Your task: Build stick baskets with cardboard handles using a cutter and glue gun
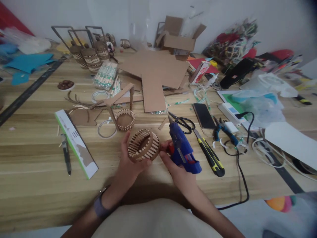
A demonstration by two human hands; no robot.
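My left hand (132, 165) is wrapped around a small round basket (153, 147) built of short wooden sticks with brown cardboard bands. The basket is tilted, its opening facing up and to the left. My right hand (174, 162) is closed around the lower side of a blue glue gun (182, 148), whose nozzle points up and away. The thumb of that hand reaches the basket's right side; whether it touches is hard to tell. Just beyond stands a similar stick basket (125, 120) with a tall cardboard handle (132, 97).
To the right lie black scissors (184, 124), a yellow-black utility knife (210, 157), a phone (203, 115) and blue pliers (225, 130). On the left are a long white-green box (76, 143) and a black pen (66, 155). Cardboard sheets (153, 76) and finished lidded buckets (91, 59) stand behind.
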